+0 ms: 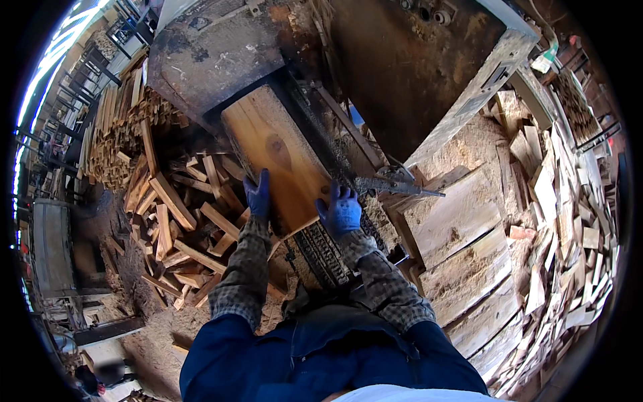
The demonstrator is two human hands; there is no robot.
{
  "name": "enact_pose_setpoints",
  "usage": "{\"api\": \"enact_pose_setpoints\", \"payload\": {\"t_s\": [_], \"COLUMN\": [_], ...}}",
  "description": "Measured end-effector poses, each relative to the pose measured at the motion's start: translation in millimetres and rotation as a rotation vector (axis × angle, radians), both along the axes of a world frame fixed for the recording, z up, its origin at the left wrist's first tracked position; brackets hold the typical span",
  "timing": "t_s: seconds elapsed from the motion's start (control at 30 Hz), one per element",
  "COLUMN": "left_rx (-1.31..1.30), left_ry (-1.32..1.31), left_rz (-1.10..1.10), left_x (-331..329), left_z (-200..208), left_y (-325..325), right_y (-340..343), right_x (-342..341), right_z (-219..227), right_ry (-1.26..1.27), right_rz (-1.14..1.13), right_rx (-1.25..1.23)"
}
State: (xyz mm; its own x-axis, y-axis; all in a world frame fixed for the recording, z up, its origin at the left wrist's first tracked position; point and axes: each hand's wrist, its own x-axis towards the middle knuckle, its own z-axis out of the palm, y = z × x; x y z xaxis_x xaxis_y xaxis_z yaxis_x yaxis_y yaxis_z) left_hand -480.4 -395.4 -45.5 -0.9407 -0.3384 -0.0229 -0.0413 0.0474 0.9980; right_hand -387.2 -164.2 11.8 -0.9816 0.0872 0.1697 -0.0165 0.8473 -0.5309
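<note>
A thick wooden board (273,144) with a dark knot lies on the black, chain-like feed bed (321,251) of a machine. Its far end reaches up to the opening under the rusty metal housing (218,63). My left hand (258,194), in a blue work glove, holds the board's left edge near its close end. On the opposite edge, my right hand (341,211), gloved alike, grips with the thumb toward the board and the fingers bent. Sawdust covers part of the board's right side. The undersides of both hands are hidden.
Cut wood offcuts (175,208) are heaped on the left, with stacked strips (124,127) behind. A metal lever (402,187) sticks out right of my right hand. Wide sawdust-covered planks (462,264) lie at the right, beside a large brown machine panel (408,74) and more scrap wood (546,201).
</note>
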Motion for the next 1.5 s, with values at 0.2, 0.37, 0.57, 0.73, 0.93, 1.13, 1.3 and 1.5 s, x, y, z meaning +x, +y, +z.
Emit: {"api": "enact_pose_setpoints", "payload": {"t_s": [0.2, 0.37, 0.57, 0.73, 0.93, 1.13, 1.3, 1.5], "left_rx": [-0.103, -0.302, -0.502, -0.511, -0.607, -0.926, -1.309, -1.396], "left_ry": [-0.096, -0.108, -0.053, -0.022, -0.161, -0.038, 0.486, 0.658], "left_rz": [0.013, -0.044, -0.017, 0.024, -0.073, -0.214, -0.494, -0.455], "left_x": [71, 117, 98, 73, -32, -114, -18, -14], "left_z": [-3, 2, 15, 14, 17, 33, 50, 44], "left_y": [8, 39, 50, 62, 56, -11, 29, 40], "right_y": [24, 49, 57, 36, 13, -6, 63, 146], "right_x": [69, 121, 130, 123, 10, -43, 89, 285], "right_z": [-4, -2, -10, -16, -48, -36, -1, -56], "right_ry": [0.022, -0.011, -0.29, -0.61, -0.383, -0.387, -0.416, -0.327], "right_rz": [-0.003, -0.044, -0.312, -0.269, -0.395, 0.056, 0.007, -0.615], "right_rx": [-0.179, -0.296, -0.423, -1.428, -1.545, -1.542, -1.31, -1.166]}}
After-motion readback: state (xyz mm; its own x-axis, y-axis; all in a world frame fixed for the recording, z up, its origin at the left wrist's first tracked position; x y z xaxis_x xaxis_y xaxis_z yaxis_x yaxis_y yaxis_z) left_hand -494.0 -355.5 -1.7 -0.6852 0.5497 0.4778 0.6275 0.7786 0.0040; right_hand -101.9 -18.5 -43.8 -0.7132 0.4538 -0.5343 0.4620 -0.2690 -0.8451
